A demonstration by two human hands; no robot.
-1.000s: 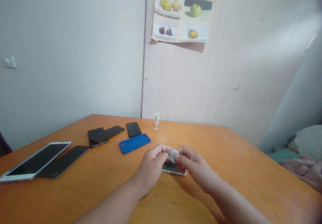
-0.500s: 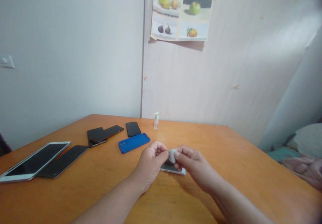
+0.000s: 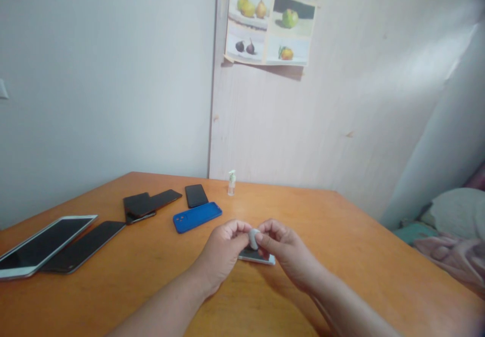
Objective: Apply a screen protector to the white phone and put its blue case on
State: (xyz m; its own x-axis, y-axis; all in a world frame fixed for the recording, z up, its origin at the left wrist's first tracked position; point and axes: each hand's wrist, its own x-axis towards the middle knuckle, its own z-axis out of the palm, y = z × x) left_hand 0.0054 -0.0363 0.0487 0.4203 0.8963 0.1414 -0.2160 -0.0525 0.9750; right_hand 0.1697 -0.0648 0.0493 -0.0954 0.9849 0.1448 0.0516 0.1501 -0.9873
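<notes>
Reaching in from the near side of the table (image 3: 359,256), with left forearm (image 3: 170,294) and right forearm (image 3: 341,296) slanting inward to meet at the near right of the blue phone case (image 3: 197,218). Holding a small white wad (image 3: 253,239) there, pinched between thumb and fingers of both the left hand (image 3: 223,251) and the right hand (image 3: 285,243), wrists apart, other fingers curled. Covering much of a pale-edged phone (image 3: 263,260), likewise at the near right of the blue phone case; too hidden to tell whether touched by the wad.

Just behind the blue phone case, a black phone (image 3: 196,196); behind and to its right, upright, a clear pump bottle (image 3: 231,184). Left of the case, an upper dark phone (image 3: 162,201) lying across a lower dark phone (image 3: 132,206). Farther left and nearer, a long dark phone (image 3: 83,248) beside a white tablet (image 3: 49,246). High behind the case, on the wall, a sheet of fruit pictures (image 3: 270,29). Well to its right, past the table, pinkish cloth (image 3: 450,256).
</notes>
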